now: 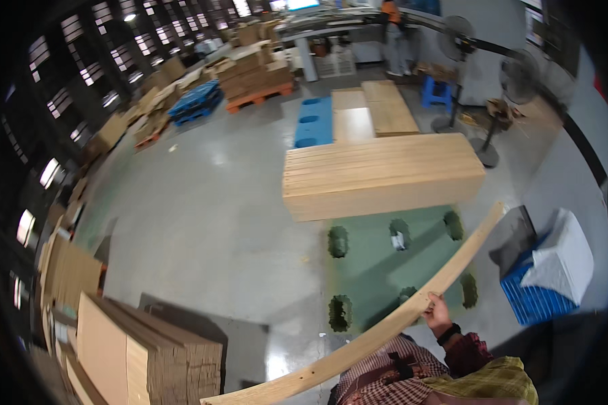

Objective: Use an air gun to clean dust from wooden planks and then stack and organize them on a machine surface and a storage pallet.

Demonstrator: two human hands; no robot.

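- Right hand [438, 310] is closed on the edge of long board [385, 329]; left hand out of view.
- Board stack [385, 165] lies ahead, slightly left; long axis roughly left-right.
- Held board slants lower left to upper right, tip near stack.

Long board [311, 373]: pale yellow-brown wood with scattered dark spots. Board stack [385, 165]: light tan, its top finely lined. Pallet beneath the stack's near edge [371, 270]: muted green. Crate [534, 297]: bright blue; sheet over it [562, 263]: white. Stool [436, 91]: blue. Garment [378, 364]: dark red-and-white check; sleeve [469, 354]: maroon; wristband [448, 334]: black. Floor [216, 202]: grey.
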